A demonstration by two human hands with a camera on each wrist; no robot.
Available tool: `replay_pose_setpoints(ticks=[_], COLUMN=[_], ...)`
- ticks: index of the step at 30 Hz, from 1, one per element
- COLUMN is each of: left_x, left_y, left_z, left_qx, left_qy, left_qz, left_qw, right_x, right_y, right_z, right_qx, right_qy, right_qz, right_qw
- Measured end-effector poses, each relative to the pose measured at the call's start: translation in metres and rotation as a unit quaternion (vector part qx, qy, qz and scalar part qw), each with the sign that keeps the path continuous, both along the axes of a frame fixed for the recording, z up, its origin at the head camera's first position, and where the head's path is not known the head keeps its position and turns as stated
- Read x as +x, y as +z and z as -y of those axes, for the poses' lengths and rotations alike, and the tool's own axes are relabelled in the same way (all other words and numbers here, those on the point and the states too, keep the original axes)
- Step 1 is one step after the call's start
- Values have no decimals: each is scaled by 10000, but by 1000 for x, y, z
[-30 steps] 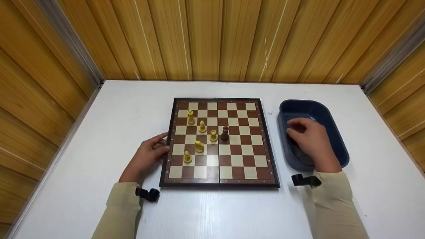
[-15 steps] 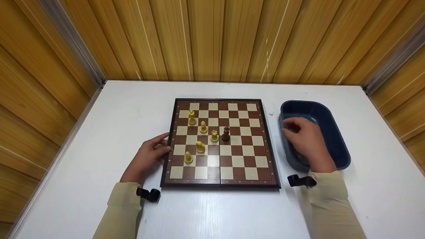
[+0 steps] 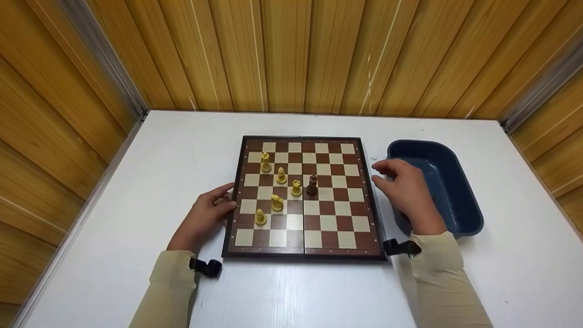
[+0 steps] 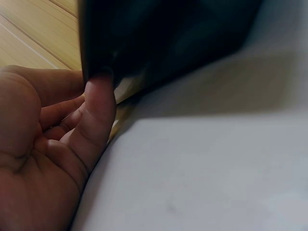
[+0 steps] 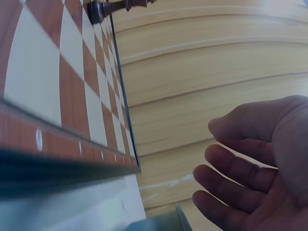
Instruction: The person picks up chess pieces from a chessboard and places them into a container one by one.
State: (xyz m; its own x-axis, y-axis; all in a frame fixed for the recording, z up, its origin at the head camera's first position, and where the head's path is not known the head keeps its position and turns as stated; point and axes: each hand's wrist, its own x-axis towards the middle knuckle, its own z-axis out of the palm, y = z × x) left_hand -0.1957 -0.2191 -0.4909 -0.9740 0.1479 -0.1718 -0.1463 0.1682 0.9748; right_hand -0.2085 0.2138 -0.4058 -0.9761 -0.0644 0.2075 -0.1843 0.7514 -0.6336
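Note:
A brown-and-cream chessboard (image 3: 339, 234) lies on the white table. My left hand (image 3: 205, 216) holds its left edge; in the left wrist view the thumb (image 4: 98, 108) presses the dark side while the index fingertip is hidden behind the edge. My right hand (image 3: 405, 191) hovers over the left rim of a blue tray (image 3: 471, 218), fingertips near the board's right edge. Its fingers are loosely bent, with nothing visible between them. Standing on the board are a yellow knight (image 3: 277, 202), several other yellow chess pieces and a dark brown chess piece (image 3: 312, 185).
A small dark spot (image 3: 433, 198) shows inside the tray; what it is cannot be told. Wood-patterned panels (image 3: 282, 54) rise behind the table and at both sides. Black wrist mounts (image 3: 401, 247) sit on both sleeves, the right one close to the board's near corner.
My right hand has moved left, from inside the tray to its left rim, towards the board. The left hand stays on the board's edge, and the pieces have kept their squares.

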Motion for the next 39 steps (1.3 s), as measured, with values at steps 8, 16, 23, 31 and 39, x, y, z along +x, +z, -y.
replay_pose_setpoints(ticks=[8,16,23,31,39], left_x=[-3,-3,-5,-5,-4], left_y=[-1,-4,-3,-3,-3], left_z=[0,1,2,3,0], left_qx=[144,386,179,169,340], left_qy=[-10,29,-105,-45,-34], left_qz=[-67,-80,-149,-124,-67], left_qw=[9999,9992,9997,9998,9994], right_x=[-5,-9,-13,-14,-14], right_y=[1,-1,-3,-4,-12], right_z=[26,51,64,72,80], right_qx=[-129,-200,-287,-458,-655], right_qy=[142,563,770,905,1026], right_qz=[104,-43,-79,132,401], right_qw=[9998,9982,9966,9948,9918])
